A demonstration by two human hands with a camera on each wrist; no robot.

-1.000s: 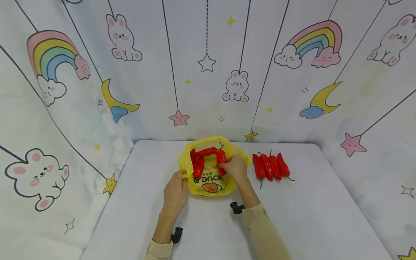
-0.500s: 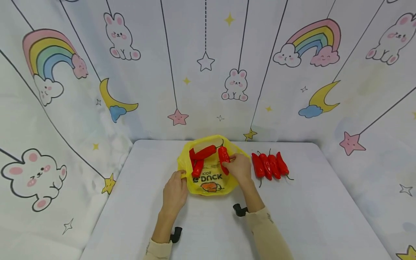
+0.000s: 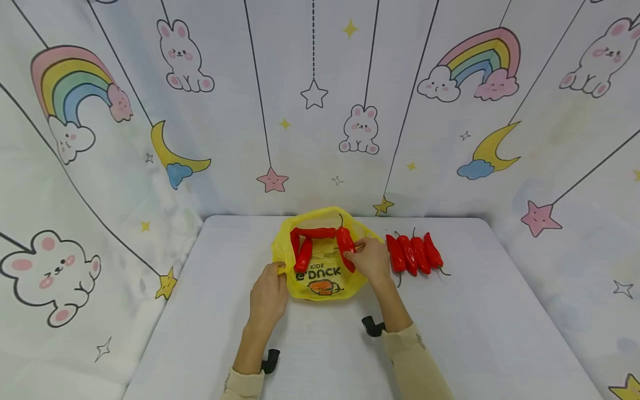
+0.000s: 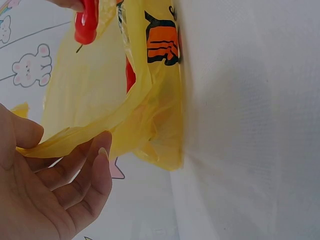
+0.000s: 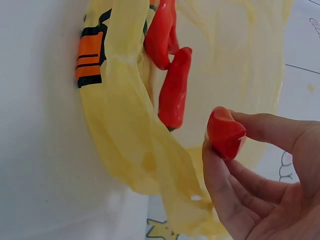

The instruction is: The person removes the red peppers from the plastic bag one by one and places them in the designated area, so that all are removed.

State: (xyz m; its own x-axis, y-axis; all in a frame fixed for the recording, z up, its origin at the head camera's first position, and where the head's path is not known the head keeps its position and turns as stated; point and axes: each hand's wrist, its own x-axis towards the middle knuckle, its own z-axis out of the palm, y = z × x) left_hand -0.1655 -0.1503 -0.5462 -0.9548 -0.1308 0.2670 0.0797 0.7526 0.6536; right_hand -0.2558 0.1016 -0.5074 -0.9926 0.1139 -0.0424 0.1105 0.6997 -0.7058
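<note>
A yellow plastic bag with a printed duck design lies mouth-open at the table's back. My left hand pinches its left rim; in the left wrist view the thumb and fingers meet across the thin edge. Within the bag's mouth, my right hand holds a red chili pepper between thumb and fingers, stem toward the far side. The right wrist view shows that pepper end-on, apart from the others. Inside the bag lie a crosswise red pepper and another pepper, with more red at the left rim.
Several red chili peppers lie in a row right of the bag on the white table. A patterned cloth backdrop rises behind and at both sides. Black wrist camera mounts stick out beside both wrists.
My right hand has shifted slightly right with the pepper still in its grip. The crosswise pepper in the bag tilted, then levelled. My left hand keeps hold of the rim.
</note>
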